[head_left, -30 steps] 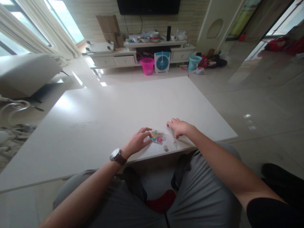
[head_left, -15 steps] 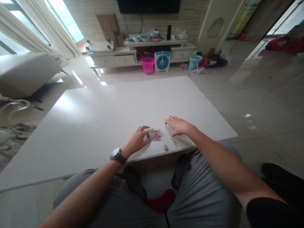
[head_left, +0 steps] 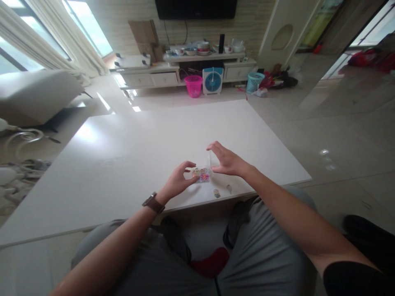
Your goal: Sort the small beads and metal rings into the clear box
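A small clear plastic box (head_left: 204,177) lies on the white table near its front edge, with pink, orange and other small colourful pieces in its compartments. My left hand (head_left: 180,177) grips the box's left side, thumb at the near side and fingers at the far corner. The box's clear lid (head_left: 209,158) stands raised at the right end. My right hand (head_left: 226,159) has its fingers and thumb around the lid's edge. Two small flat pieces lie nearer me: a yellow and blue cartoon figure (head_left: 217,193) and a pale one (head_left: 228,188).
The white table (head_left: 148,144) reaches far to the left and back. Beyond it stand a pink basket (head_left: 194,87), a blue fan (head_left: 212,81), a light blue basket (head_left: 254,83) and a low cabinet (head_left: 138,81) with dishes on top. My knees are at the table's front edge.
My right hand has moved left to the box, and the lid now stands up under its fingers. My left thumb has shifted further over the box's near side.
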### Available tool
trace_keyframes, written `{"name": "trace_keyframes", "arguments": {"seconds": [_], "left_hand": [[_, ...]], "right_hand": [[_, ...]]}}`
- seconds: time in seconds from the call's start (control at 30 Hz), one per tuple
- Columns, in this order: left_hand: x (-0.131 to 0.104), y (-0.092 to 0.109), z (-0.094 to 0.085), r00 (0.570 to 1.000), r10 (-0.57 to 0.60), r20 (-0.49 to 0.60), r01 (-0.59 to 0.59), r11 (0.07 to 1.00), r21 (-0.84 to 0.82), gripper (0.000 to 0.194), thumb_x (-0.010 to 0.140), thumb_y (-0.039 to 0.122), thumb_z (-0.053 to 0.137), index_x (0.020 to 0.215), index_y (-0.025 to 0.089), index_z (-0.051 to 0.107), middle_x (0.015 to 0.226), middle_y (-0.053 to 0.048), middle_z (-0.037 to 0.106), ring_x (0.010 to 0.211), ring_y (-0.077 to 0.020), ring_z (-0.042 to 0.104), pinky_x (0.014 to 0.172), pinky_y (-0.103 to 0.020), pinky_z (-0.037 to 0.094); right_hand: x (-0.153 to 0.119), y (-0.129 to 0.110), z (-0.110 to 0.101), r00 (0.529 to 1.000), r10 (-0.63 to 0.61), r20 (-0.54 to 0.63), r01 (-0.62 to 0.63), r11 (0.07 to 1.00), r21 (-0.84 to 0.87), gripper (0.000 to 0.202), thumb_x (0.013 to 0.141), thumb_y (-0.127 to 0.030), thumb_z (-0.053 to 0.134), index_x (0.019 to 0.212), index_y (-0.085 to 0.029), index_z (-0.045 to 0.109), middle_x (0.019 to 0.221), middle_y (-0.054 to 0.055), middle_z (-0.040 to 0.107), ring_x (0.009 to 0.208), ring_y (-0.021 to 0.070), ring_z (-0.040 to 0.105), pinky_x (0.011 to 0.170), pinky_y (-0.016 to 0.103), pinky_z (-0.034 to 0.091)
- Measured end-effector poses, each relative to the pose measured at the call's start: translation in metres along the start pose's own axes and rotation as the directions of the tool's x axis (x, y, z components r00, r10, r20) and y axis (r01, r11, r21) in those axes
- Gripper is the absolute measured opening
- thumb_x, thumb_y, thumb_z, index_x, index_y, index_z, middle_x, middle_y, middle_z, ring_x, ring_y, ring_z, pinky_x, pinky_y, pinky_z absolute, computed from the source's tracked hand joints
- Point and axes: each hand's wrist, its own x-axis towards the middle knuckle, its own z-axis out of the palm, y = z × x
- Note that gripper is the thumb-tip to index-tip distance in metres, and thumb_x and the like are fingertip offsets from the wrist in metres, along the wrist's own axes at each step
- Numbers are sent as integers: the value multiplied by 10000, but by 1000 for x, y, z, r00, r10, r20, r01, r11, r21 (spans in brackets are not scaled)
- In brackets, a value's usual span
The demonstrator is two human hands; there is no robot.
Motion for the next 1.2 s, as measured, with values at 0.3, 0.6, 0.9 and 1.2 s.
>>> {"name": "trace_keyframes", "arguments": {"seconds": [0.3, 0.6, 0.9, 1.2], "left_hand": [[3, -6, 6, 990, -123, 61, 138, 877, -460, 666, 755, 371, 794, 1315, 229, 462, 1321, -137, 560, 1173, -251, 601, 995, -462, 531], [2, 1, 1, 994, -103, -20, 87, 919, -384, 843, 682, 306, 844, 1402, 286, 406, 1222, -94, 537, 1035, -212, 626, 888, -413, 578], [0, -6, 4, 984, -175, 16, 166, 898, -408, 780, 703, 355, 829, 1375, 256, 443, 1157, -75, 579, 882, -160, 644, 803, -361, 591], [0, -12, -1, 995, 62, -79, -61, 998, 19, 775, 711, 236, 788, 1403, 269, 439, 1228, -84, 542, 1100, -210, 585, 897, -372, 571]], "right_hand": [[0, -26, 13, 986, -169, 5, 167, 981, 101, 649, 814, -252, 656, 1383, -257, 343, 1464, 130, 364, 1298, 262, 447, 1004, 373, 478], [1, -24, 22, 984, -153, -91, 171, 955, 241, 694, 784, -230, 680, 1376, -278, 323, 1396, 125, 381, 1270, 247, 459, 986, 402, 502], [4, -29, 49, 981, -149, -127, 164, 979, 119, 569, 856, -323, 665, 1347, -232, 392, 1281, 136, 413, 1090, 234, 527, 888, 378, 530], [7, -14, 39, 977, -179, -113, 200, 953, 227, 698, 799, -269, 728, 1404, -254, 380, 1299, 122, 500, 1179, 265, 528, 962, 432, 497]]}}
